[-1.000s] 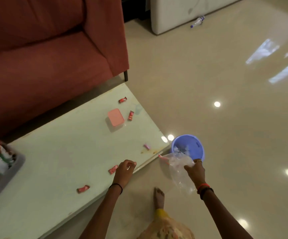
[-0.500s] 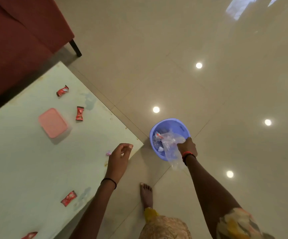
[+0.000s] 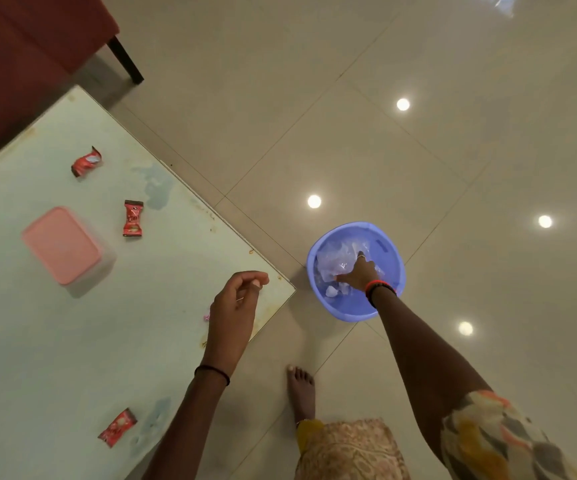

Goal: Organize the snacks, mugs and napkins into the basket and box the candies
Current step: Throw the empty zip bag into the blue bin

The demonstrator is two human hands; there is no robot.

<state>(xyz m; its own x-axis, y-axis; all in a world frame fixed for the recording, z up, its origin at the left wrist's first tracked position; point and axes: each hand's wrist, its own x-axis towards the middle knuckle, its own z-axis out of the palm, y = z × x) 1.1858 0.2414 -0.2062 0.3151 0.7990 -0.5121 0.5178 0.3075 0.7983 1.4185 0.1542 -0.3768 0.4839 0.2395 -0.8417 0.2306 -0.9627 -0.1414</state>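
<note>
Well, head view only: right hand is down in the blue tub on the floor, fingers straight, pressing the clear plastic bag down. Prob. it's packing the trash in, not gripping it. Left hand hangs over the table corner, loosely curled, nothing seen in it. It's likely poised for the tiny pink candy just beside it. Three red candies lie loose on the table, not yet boxed. Pink-lidded box sits lid-on near two of them.
</note>
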